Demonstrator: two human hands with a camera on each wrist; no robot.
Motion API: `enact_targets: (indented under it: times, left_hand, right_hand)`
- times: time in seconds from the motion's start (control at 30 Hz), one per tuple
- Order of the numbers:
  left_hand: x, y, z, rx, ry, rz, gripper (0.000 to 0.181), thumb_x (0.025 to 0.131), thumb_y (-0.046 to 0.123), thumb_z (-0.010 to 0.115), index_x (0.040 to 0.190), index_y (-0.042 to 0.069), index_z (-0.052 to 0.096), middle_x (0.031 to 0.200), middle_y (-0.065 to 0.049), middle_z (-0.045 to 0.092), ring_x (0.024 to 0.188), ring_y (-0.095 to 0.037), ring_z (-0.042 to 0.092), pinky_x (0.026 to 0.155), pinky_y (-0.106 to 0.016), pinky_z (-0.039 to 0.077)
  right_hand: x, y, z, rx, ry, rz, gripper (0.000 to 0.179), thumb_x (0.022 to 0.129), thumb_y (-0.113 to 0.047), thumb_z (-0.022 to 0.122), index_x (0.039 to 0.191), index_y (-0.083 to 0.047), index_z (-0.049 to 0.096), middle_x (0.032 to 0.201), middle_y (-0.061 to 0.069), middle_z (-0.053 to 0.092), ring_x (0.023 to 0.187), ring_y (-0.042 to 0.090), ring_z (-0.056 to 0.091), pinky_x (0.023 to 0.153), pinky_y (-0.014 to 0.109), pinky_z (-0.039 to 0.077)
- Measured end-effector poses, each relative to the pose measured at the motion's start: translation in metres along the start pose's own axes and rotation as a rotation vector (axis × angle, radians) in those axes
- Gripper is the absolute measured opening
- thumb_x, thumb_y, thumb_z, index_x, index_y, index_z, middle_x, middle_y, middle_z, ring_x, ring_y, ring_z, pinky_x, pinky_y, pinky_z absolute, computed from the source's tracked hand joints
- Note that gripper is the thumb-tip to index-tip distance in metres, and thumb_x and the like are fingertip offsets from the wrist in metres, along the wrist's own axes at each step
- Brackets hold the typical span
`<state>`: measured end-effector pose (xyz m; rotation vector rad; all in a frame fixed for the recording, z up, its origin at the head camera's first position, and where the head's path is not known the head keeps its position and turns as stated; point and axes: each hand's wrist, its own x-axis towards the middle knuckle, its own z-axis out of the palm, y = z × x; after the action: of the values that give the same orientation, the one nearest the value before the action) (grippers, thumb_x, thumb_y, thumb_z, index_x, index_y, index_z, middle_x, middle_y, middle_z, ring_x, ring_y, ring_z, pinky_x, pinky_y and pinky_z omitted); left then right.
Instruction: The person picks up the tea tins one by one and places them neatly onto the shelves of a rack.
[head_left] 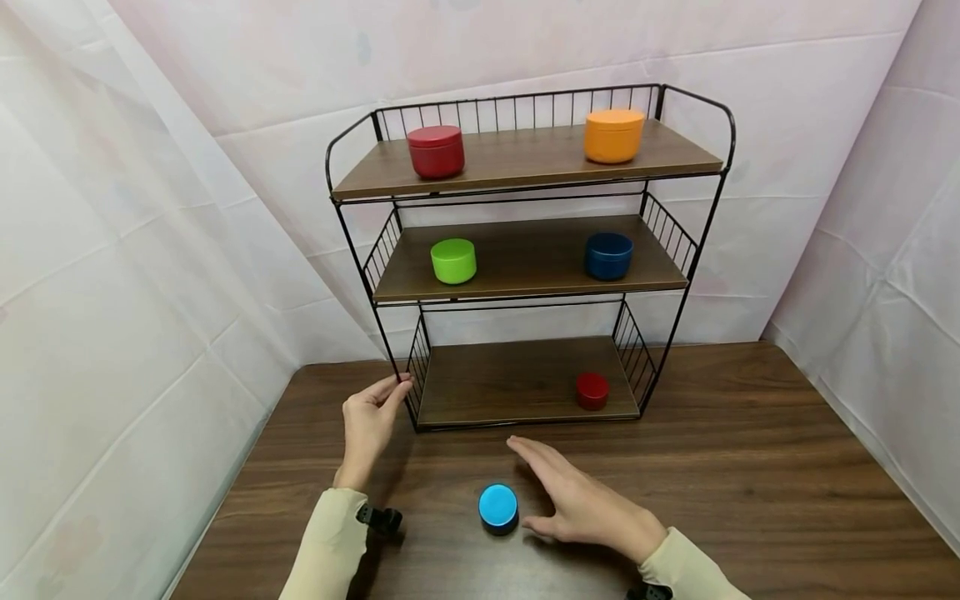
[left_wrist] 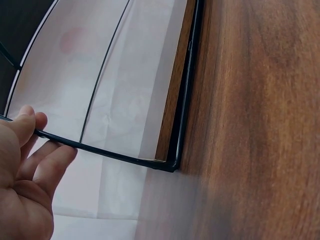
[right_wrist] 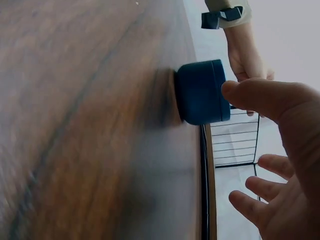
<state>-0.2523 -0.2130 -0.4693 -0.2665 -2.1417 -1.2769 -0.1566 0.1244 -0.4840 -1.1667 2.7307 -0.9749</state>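
Note:
At the lower left of a three-tier shelf rack (head_left: pixel 420 427), my left hand (head_left: pixel 371 421) pinches the thin black front post. In the left wrist view, the left hand (left_wrist: pixel 30 175) has its thumb and fingers around that black metal rod. My right hand (head_left: pixel 585 504) is spread just right of a small round blue tin (head_left: pixel 498 508) standing on the table in front of the rack. The right wrist view shows the blue tin (right_wrist: pixel 200 92) near the thumb of the right hand (right_wrist: pixel 285 150); whether they touch I cannot tell. Nothing lies in that hand's grasp.
A red tin (head_left: pixel 437 152) and an orange tin (head_left: pixel 613 136) stand on the top shelf. The middle shelf holds a green tin (head_left: pixel 453 262) and a dark blue tin (head_left: pixel 608 256). A small red tin (head_left: pixel 592 392) sits at the bottom shelf's right. Pale cloth (head_left: pixel 187 250) hangs around the table.

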Motion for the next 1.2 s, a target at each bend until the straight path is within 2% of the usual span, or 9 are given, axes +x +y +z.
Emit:
enact_targets:
  times: [0.23, 0.43, 0.7, 0.9, 1.2]
  left_hand:
    - [0.000, -0.001, -0.001, 0.019, -0.009, 0.000, 0.019, 0.093, 0.016, 0.078, 0.106, 0.003, 0.081, 0.097, -0.011, 0.080, 0.079, -0.007, 0.075, 0.061, -0.008, 0.051]
    - [-0.001, 0.000, -0.001, -0.008, -0.021, -0.036, 0.019, 0.094, 0.017, 0.077, 0.107, 0.003, 0.081, 0.099, -0.012, 0.080, 0.083, 0.003, 0.073, 0.065, -0.010, 0.054]
    - [-0.001, -0.002, -0.002, -0.012, -0.011, -0.010, 0.019, 0.093, 0.016, 0.078, 0.106, 0.003, 0.081, 0.098, -0.009, 0.080, 0.083, 0.001, 0.073, 0.065, -0.009, 0.053]
    - [-0.001, -0.002, -0.001, -0.033, -0.009, -0.016, 0.016, 0.091, 0.013, 0.079, 0.106, 0.007, 0.082, 0.097, -0.009, 0.080, 0.088, 0.003, 0.071, 0.070, -0.008, 0.053]
    - [0.000, -0.001, 0.000, -0.010, 0.000, -0.015, 0.017, 0.091, 0.015, 0.079, 0.105, 0.006, 0.082, 0.098, -0.007, 0.081, 0.091, -0.016, 0.077, 0.070, -0.008, 0.053]
  right_hand:
    - [0.001, -0.005, 0.009, -0.020, -0.025, -0.043, 0.095, 0.090, -0.028, 0.082, 0.164, -0.017, 0.024, 0.164, 0.012, 0.037, 0.151, 0.029, 0.037, 0.117, 0.049, 0.040]
    - [0.001, -0.008, 0.014, 0.003, -0.029, -0.073, 0.090, 0.089, -0.026, 0.083, 0.162, -0.014, 0.030, 0.163, 0.010, 0.039, 0.150, 0.030, 0.039, 0.116, 0.049, 0.040]
    - [0.003, -0.007, 0.022, -0.017, -0.005, -0.117, 0.087, 0.088, -0.027, 0.084, 0.159, -0.011, 0.036, 0.161, 0.009, 0.043, 0.147, 0.027, 0.044, 0.115, 0.046, 0.043]
    - [0.005, -0.004, 0.026, 0.007, -0.021, -0.102, 0.084, 0.088, -0.027, 0.084, 0.157, -0.009, 0.040, 0.160, 0.009, 0.045, 0.146, 0.025, 0.045, 0.114, 0.045, 0.044]
    - [0.006, -0.001, 0.026, 0.053, -0.066, -0.068, 0.079, 0.090, -0.022, 0.082, 0.156, -0.006, 0.041, 0.160, 0.012, 0.044, 0.146, 0.028, 0.045, 0.114, 0.047, 0.044]
